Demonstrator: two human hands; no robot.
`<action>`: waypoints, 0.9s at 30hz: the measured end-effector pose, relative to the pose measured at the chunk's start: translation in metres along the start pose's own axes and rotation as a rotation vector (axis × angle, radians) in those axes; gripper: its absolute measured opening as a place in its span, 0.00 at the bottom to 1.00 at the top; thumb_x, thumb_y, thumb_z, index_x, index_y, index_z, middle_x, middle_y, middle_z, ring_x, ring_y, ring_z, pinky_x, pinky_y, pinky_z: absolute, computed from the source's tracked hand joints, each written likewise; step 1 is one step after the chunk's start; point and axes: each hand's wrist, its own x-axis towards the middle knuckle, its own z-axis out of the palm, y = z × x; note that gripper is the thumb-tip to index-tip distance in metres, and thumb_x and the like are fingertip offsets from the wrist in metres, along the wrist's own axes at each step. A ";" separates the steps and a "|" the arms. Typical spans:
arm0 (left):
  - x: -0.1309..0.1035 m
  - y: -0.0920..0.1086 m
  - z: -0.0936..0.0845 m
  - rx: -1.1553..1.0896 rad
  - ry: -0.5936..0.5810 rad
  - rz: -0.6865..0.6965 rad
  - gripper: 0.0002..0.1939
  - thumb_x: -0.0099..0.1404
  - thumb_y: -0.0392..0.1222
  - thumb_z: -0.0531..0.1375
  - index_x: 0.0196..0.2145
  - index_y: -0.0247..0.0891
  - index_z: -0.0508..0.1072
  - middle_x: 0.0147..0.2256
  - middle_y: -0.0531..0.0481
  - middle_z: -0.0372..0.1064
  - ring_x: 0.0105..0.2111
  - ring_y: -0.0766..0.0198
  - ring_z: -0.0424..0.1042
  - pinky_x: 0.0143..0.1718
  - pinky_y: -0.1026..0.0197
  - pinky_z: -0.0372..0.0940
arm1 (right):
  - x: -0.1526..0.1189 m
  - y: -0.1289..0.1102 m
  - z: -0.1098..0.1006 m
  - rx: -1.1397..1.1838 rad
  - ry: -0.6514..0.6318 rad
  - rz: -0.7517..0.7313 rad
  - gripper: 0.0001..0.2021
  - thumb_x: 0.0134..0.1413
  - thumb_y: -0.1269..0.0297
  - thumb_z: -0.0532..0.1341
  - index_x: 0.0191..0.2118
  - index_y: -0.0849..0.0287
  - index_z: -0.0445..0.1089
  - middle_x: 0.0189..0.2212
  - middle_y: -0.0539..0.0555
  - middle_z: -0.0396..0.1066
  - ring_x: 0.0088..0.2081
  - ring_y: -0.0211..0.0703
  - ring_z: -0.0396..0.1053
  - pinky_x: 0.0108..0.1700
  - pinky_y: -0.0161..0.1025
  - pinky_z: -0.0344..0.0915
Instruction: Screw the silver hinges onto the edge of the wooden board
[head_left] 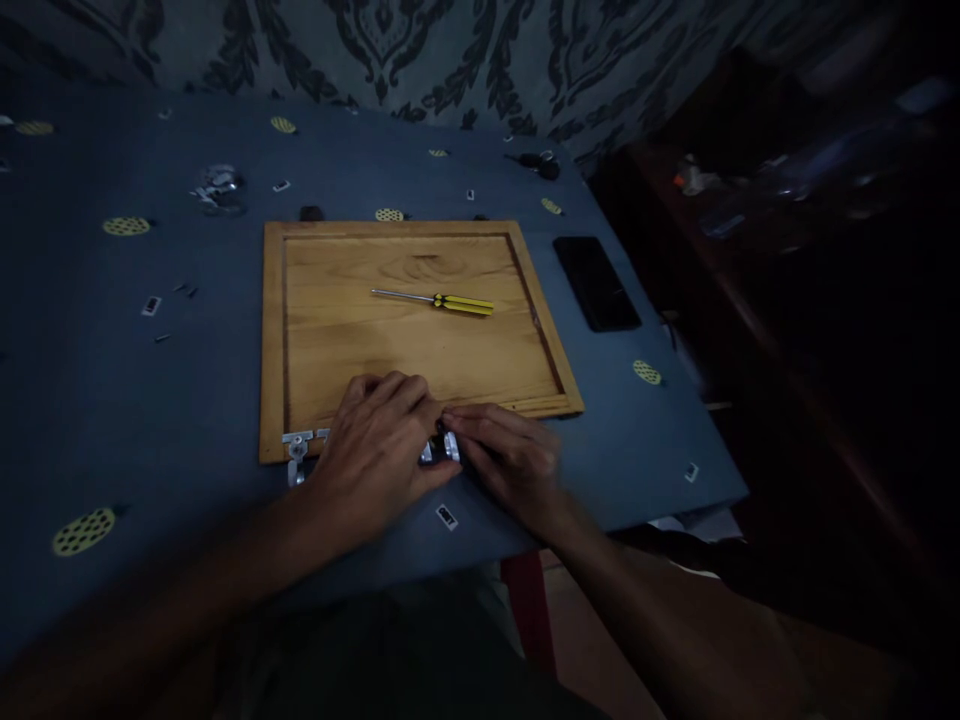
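Observation:
A framed wooden panel [405,350], like a cabinet door, lies flat with its near edge under my hands. My left hand [379,445] is closed around a metal hinge [451,446] at that edge, its thumb below and fingers above; the palm hides part of the hinge. My right hand [514,455] is closed in a pinch at the same hinge, and whatever sits between its fingertips is too small to make out. Another metal cabinet hinge [298,447] sits at the panel's near left corner. A yellow-and-black screwdriver [463,304] rests on the panel, its tip pointing left.
Several small screws [180,289] lie on the blue tablecloth [210,390] to the left. Further back are shiny metal parts [219,190]. A black phone [597,284] lies right of the panel, and a dark scissors-like object [538,163] is near the back right corner.

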 end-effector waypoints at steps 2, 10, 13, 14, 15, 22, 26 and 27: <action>0.000 0.000 0.000 0.002 0.017 0.008 0.16 0.65 0.51 0.70 0.44 0.37 0.77 0.42 0.48 0.74 0.47 0.52 0.71 0.50 0.50 0.61 | 0.000 0.000 0.000 0.010 -0.001 -0.008 0.18 0.62 0.77 0.63 0.51 0.49 0.78 0.43 0.52 0.84 0.44 0.41 0.82 0.48 0.37 0.80; -0.001 -0.001 0.003 -0.008 0.047 0.013 0.16 0.64 0.49 0.70 0.45 0.37 0.76 0.43 0.48 0.75 0.48 0.51 0.72 0.48 0.49 0.60 | -0.002 -0.002 0.001 0.017 0.058 0.081 0.20 0.62 0.74 0.65 0.56 0.47 0.75 0.44 0.50 0.83 0.40 0.39 0.82 0.44 0.37 0.79; -0.001 -0.002 0.003 -0.016 0.052 0.027 0.16 0.64 0.48 0.70 0.45 0.37 0.76 0.44 0.48 0.75 0.48 0.51 0.72 0.49 0.49 0.60 | -0.003 -0.003 0.000 0.006 0.101 0.123 0.18 0.63 0.72 0.64 0.56 0.48 0.75 0.41 0.50 0.83 0.35 0.38 0.80 0.39 0.37 0.78; -0.001 -0.001 0.002 -0.015 0.057 0.029 0.15 0.64 0.48 0.70 0.44 0.37 0.76 0.43 0.48 0.75 0.48 0.51 0.72 0.49 0.49 0.60 | -0.003 -0.003 0.000 0.002 0.108 0.127 0.17 0.63 0.72 0.64 0.55 0.49 0.75 0.40 0.51 0.83 0.34 0.39 0.79 0.39 0.38 0.78; -0.001 -0.001 0.002 -0.012 0.057 0.029 0.15 0.64 0.48 0.70 0.42 0.37 0.76 0.43 0.48 0.75 0.48 0.52 0.72 0.49 0.49 0.60 | -0.002 -0.003 -0.001 -0.001 0.112 0.127 0.16 0.63 0.72 0.64 0.53 0.49 0.76 0.39 0.51 0.82 0.34 0.39 0.79 0.38 0.38 0.78; 0.000 0.002 -0.003 -0.017 -0.008 -0.019 0.13 0.64 0.48 0.70 0.40 0.38 0.76 0.43 0.48 0.75 0.47 0.51 0.72 0.48 0.48 0.61 | -0.002 -0.003 -0.004 -0.017 0.053 0.076 0.14 0.63 0.72 0.64 0.51 0.50 0.78 0.38 0.52 0.77 0.39 0.39 0.77 0.39 0.37 0.76; 0.000 0.001 -0.002 -0.032 -0.016 -0.022 0.14 0.64 0.48 0.71 0.42 0.37 0.77 0.43 0.48 0.75 0.49 0.50 0.72 0.50 0.47 0.61 | -0.005 -0.004 -0.002 -0.030 0.037 0.068 0.13 0.64 0.71 0.63 0.51 0.51 0.78 0.38 0.51 0.76 0.37 0.38 0.76 0.38 0.35 0.75; 0.000 0.001 -0.001 -0.037 -0.013 -0.021 0.14 0.64 0.48 0.71 0.42 0.37 0.77 0.44 0.48 0.75 0.49 0.50 0.72 0.51 0.46 0.61 | -0.004 -0.004 -0.003 -0.040 0.050 0.075 0.12 0.65 0.71 0.63 0.50 0.51 0.78 0.37 0.51 0.76 0.37 0.38 0.76 0.37 0.35 0.75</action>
